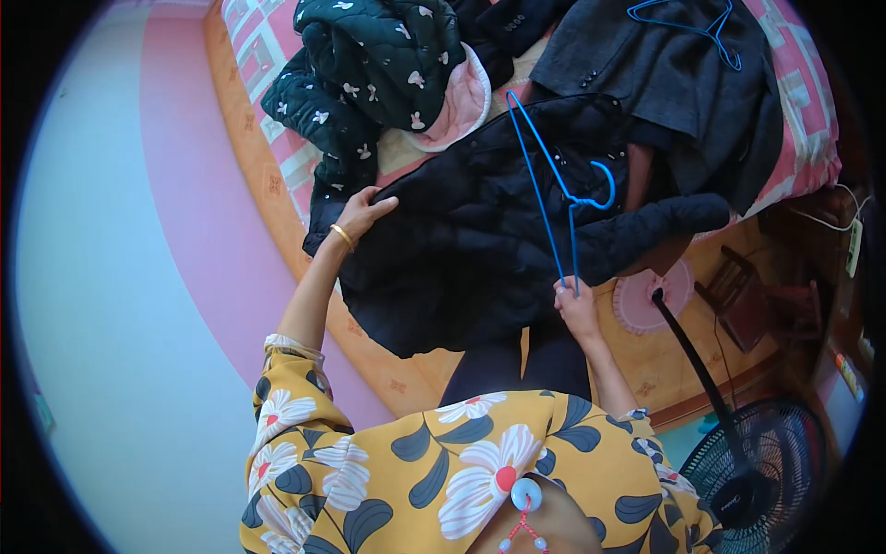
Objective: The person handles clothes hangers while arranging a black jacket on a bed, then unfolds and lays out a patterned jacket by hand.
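A black padded jacket (461,249) is spread in front of me, its lower part hanging over the bed's near edge. My left hand (366,212) grips the jacket's edge on the left, thumb on top and fingers behind the fabric. In my right hand (576,309) is the lower corner of a blue clothes hanger (556,175). The hanger lies over the jacket, with its hook pointing right and its far end near the jacket's top edge. One jacket sleeve (683,217) stretches out to the right, beyond the hanger.
A dark green quilted garment with white rabbits (369,74) lies on the bed (805,102). Right of it are a grey garment (609,55) and another blue hanger (715,32). A black fan (752,471) stands at lower right, near a wooden chair (738,295). A wall (111,277) rises at left.
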A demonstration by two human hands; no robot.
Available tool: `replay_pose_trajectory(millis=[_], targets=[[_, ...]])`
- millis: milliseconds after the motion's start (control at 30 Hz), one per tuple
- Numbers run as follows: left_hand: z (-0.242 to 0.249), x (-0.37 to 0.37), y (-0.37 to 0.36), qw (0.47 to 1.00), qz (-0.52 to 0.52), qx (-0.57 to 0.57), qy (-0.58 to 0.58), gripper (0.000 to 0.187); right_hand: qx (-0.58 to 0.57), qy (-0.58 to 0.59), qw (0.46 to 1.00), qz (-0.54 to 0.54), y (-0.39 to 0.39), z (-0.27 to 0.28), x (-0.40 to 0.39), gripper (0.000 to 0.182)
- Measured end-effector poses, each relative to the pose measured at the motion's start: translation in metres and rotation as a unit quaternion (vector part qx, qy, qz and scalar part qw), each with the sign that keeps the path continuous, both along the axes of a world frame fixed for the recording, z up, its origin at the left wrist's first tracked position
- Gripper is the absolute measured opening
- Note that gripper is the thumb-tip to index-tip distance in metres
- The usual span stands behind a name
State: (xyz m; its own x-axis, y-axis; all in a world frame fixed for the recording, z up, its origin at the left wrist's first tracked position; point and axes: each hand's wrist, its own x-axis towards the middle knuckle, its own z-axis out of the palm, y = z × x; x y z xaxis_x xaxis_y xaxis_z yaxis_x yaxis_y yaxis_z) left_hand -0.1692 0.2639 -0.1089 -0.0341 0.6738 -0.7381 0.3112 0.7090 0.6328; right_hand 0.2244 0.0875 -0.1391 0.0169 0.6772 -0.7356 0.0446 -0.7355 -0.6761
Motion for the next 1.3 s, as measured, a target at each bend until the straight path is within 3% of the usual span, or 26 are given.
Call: replay_pose_trajectory(millis=[67,200,300,367,433,533,567,600,633,700,733,767,800,867,900,967,1033,1067,1100,1167,1200,1233,1300], targets=[[-0.010,-0.005,0.000,0.996,-0.045,0.009,0.073,0.024,0.003,-0.005,1.000,0.014,0.001,0.002,-0.004,0.008],[-0.029,-0.012,-0.002,0.992,-0.027,0.009,0.121,0.031,0.009,0.001,1.000,0.013,-0.001,0.003,-0.008,0.009],[-0.018,-0.008,0.000,0.973,-0.087,-0.059,0.204,0.043,0.005,-0.013,1.000,0.028,0.004,0.012,-0.012,0.009],[-0.011,-0.030,-0.004,0.928,-0.218,0.010,0.302,0.065,0.020,0.007,0.999,0.046,0.016,0.027,-0.017,0.009],[0.006,-0.057,-0.025,0.882,-0.241,-0.018,0.404,0.070,0.048,0.058,0.997,0.021,0.038,0.062,-0.021,0.010],[0.000,-0.102,-0.052,0.898,-0.274,-0.069,0.338,0.057,0.134,0.155,0.978,-0.025,0.073,0.127,-0.038,0.010],[0.003,-0.097,-0.058,0.949,-0.163,-0.038,0.267,0.045,0.194,0.195,0.960,-0.046,0.078,0.139,-0.047,0.010],[0.004,-0.090,-0.064,0.981,-0.050,-0.006,0.188,0.034,0.224,0.202,0.952,-0.046,0.067,0.129,-0.063,0.010],[0.006,-0.078,-0.067,0.981,-0.049,-0.007,0.187,0.034,0.230,0.190,0.954,-0.013,0.047,0.096,-0.081,0.010],[0.012,-0.051,-0.068,0.989,0.145,0.011,0.023,0.012,0.233,0.074,0.961,0.131,-0.019,0.000,-0.111,0.008],[0.003,-0.052,-0.075,0.992,0.092,0.052,0.067,0.011,0.114,0.069,0.973,0.186,-0.044,-0.010,-0.109,0.009],[-0.010,-0.045,-0.086,0.985,0.156,0.044,0.058,0.011,-0.008,0.065,0.970,0.234,-0.047,-0.002,-0.109,0.011],[-0.020,-0.050,-0.089,0.979,0.191,0.062,0.035,0.010,-0.007,0.064,0.971,0.232,-0.042,-0.002,-0.109,0.011],[-0.015,-0.049,-0.106,0.968,0.244,0.054,-0.012,0.010,0.098,0.182,0.971,0.119,-0.005,0.075,-0.104,0.013],[-0.005,-0.041,-0.101,0.962,0.265,0.050,-0.043,0.010,0.185,0.162,0.963,0.115,0.009,0.097,-0.103,0.017],[-0.002,-0.040,-0.106,0.962,0.261,0.062,-0.053,0.009,0.186,0.132,0.973,0.038,-0.007,0.075,-0.118,0.021],[0.000,-0.043,-0.107,0.974,0.200,0.101,-0.020,0.007,0.127,-0.029,0.963,0.234,-0.069,-0.013,-0.125,0.019],[0.003,-0.039,-0.110,0.977,0.197,0.083,-0.001,0.008,-0.113,0.090,0.958,0.247,-0.066,-0.008,-0.116,0.017],[0.002,-0.033,-0.114,0.979,0.195,0.064,0.017,0.009,0.046,0.020,0.966,0.255,-0.070,0.002,-0.119,0.016],[0.015,-0.030,-0.114,0.976,0.198,0.088,0.006,0.014,0.074,0.150,0.971,0.172,-0.022,0.071,-0.110,0.016],[0.016,-0.031,-0.115,0.978,0.194,0.077,0.015,0.015,0.147,0.172,0.963,0.145,-0.010,0.087,-0.111,0.015],[0.017,-0.030,-0.113,0.979,0.190,0.072,0.024,0.016,0.148,0.170,0.963,0.148,-0.017,0.078,-0.114,0.015],[0.017,-0.030,-0.115,0.980,0.180,0.085,0.024,0.013,0.245,0.032,0.962,0.120,-0.055,0.032,-0.131,0.014]])
